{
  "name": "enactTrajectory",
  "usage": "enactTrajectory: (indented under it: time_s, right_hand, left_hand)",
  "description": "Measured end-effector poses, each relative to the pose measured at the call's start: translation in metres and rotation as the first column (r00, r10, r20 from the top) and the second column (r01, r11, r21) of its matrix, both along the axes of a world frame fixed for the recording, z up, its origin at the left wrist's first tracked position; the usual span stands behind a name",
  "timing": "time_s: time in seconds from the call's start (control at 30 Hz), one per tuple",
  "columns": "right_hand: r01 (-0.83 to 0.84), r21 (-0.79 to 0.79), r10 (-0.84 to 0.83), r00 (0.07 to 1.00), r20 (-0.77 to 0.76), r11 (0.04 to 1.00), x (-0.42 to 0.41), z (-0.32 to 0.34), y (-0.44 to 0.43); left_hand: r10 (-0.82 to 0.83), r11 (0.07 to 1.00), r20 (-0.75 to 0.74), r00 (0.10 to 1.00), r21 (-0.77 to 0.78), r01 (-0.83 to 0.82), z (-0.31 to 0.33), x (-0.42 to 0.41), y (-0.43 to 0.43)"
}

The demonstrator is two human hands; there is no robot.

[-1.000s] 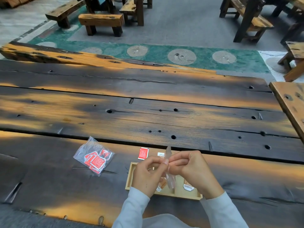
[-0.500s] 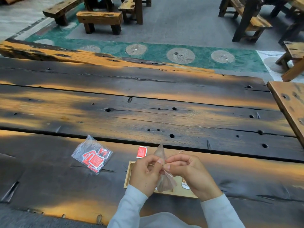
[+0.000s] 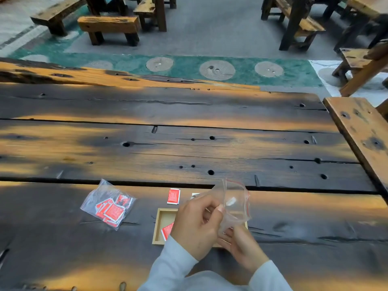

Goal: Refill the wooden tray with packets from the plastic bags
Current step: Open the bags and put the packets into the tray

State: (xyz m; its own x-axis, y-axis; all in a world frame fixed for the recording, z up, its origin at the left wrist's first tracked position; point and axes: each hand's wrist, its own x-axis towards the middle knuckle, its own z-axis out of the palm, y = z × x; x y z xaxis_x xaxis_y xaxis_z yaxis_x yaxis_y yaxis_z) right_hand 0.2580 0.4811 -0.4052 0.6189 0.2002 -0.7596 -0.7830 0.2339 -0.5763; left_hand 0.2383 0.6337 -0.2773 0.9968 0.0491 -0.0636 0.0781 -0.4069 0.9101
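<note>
A clear zip bag point(image 3: 236, 203) with a red seal strip is held open above the wooden tray point(image 3: 162, 219), its mouth gaping; one small pale packet shows inside. My left hand point(image 3: 196, 225) pinches the bag's near edge with the thumb. My right hand point(image 3: 241, 246) grips the bag's lower end from below. A red packet point(image 3: 167, 229) lies in the tray, mostly hidden by my left hand. Another red packet point(image 3: 173, 196) lies on the table just beyond the tray. A second clear bag point(image 3: 109, 205) full of red packets rests to the left.
A white packet point(image 3: 194, 195) peeks out beyond my left hand. The dark plank table point(image 3: 189, 148) stretches far ahead, with a lighter wooden table point(image 3: 361, 131) at its right end. Benches stand on the floor beyond.
The bag, pinched shut between both hands before, is now pulled open. My right hand has dropped to the bag's bottom while my left keeps the rim.
</note>
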Motion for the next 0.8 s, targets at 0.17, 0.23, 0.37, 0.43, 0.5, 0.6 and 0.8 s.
enactTrajectory:
  time_s: [0.17,0.23,0.37,0.43,0.5,0.6,0.8]
  right_hand:
    - [0.118,0.498,-0.070,0.991,-0.114,0.859,-0.004,0.003,-0.010]
    - [0.209,0.584,-0.156,0.978,-0.141,0.785,-0.003,0.004,-0.019]
    - [0.199,0.535,-0.196,0.979,-0.064,0.821,-0.001,0.004,-0.038]
    - [0.127,0.363,-0.138,0.990,0.007,0.923,-0.002,0.003,-0.047]
    - [0.106,0.214,-0.119,0.992,0.047,0.971,-0.002,0.001,-0.056]
    - [0.078,0.071,-0.084,0.994,0.075,0.994,-0.002,-0.005,-0.073]
    - [0.132,-0.079,-0.129,0.991,0.040,0.988,-0.001,-0.005,-0.104]
  left_hand:
    - [-0.065,0.969,-0.022,0.998,-0.239,0.058,0.012,-0.004,0.012]
    - [0.013,0.957,-0.069,0.998,-0.288,-0.032,0.001,-0.004,0.029]
    - [0.234,0.946,-0.183,0.955,-0.185,-0.268,-0.046,-0.002,0.058]
    - [0.365,0.909,-0.204,0.908,-0.131,-0.394,-0.071,-0.002,0.058]
    - [0.420,0.874,-0.236,0.876,-0.154,-0.460,-0.087,-0.001,0.049]
    - [0.290,0.883,-0.394,0.872,-0.241,-0.403,-0.103,0.003,0.025]
    - [0.173,0.908,-0.546,0.820,-0.235,-0.348,-0.148,0.011,-0.005]
